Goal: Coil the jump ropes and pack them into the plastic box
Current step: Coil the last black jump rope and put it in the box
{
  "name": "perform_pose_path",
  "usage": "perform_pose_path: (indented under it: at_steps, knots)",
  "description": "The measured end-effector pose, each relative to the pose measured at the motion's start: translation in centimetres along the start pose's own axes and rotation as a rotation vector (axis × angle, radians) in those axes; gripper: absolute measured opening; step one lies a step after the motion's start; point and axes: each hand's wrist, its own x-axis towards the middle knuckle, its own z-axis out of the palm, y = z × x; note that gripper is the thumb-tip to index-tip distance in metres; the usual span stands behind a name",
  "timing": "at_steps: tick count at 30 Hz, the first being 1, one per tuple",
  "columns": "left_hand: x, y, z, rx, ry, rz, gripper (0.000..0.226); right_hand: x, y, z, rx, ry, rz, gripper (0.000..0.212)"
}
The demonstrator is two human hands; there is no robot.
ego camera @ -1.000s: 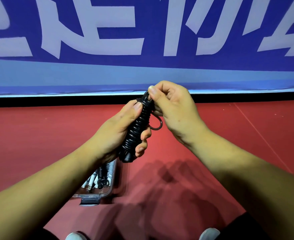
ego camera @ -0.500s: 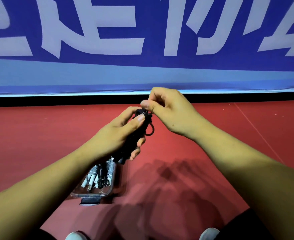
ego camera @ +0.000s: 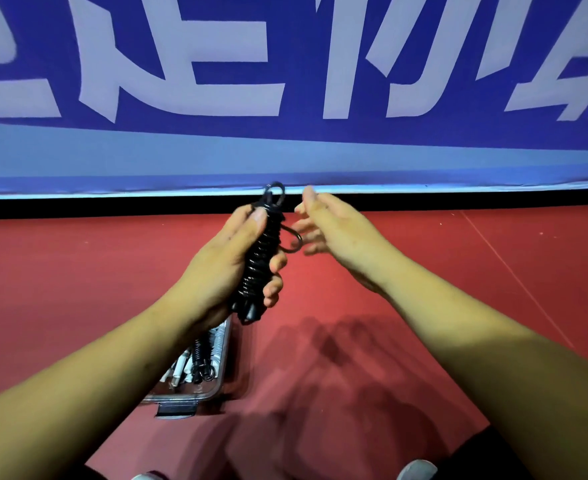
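Black jump rope (ego camera: 260,268), wound tight, stands near upright in the left grip (ego camera: 221,268), fingers and thumb curled round its middle; the right grip (ego camera: 334,233) hangs loose-fingered just beside it, holding nothing. Coiling looks done, so the next move likely calls for lowering the bundle into the clear plastic box (ego camera: 186,398) on the red floor (ego camera: 372,306) below, beside the white and black ropes (ego camera: 199,358) already lying inside.

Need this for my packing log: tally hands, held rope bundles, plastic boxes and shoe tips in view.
Hands: 2 (left hand, right hand)
Black rope bundle, held: 1
Plastic box: 1
Shoe tips: 2 (left shoe tip, right shoe tip)
Total: 6
Boxed ropes: partly hidden, uncounted.
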Motion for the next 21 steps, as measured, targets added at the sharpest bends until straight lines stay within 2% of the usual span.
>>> perform_pose_path:
  at_steps: [2, 4, 9, 12, 16, 21]
  knots:
    - [0.2, 0.5, -0.5, -0.09, 0.041, -0.001, 0.024, -0.5, 0.2, 0.1, 0.026, -0.19, 0.016, 0.033]
    - [0.2, 0.6, -1.0, -0.159, 0.066, -0.016, 0.027, -1.0, 0.2, 0.3, 0.084, -0.289, -0.06, 0.035]
    - [0.0, 0.5, -0.7, -0.317, 0.059, -0.095, 0.04, -0.4, -0.4, 0.5, 0.134, -0.103, -0.234, 0.034]
    - [0.0, 0.5, -0.2, -0.412, 0.044, -0.124, 0.049, -0.2, 0.2, 1.4, 0.255, -0.03, -0.194, 0.04]
    - [0.0, 0.3, -0.1, -0.407, 0.04, -0.137, 0.043, 0.0, 1.1, 2.7, 0.4, 0.021, -0.123, 0.019]
    - [0.2, -0.5, 0.3, -0.35, 0.006, -0.128, 0.042, 0.2, 0.9, 2.9, 0.532, 0.08, -0.115, 0.025]
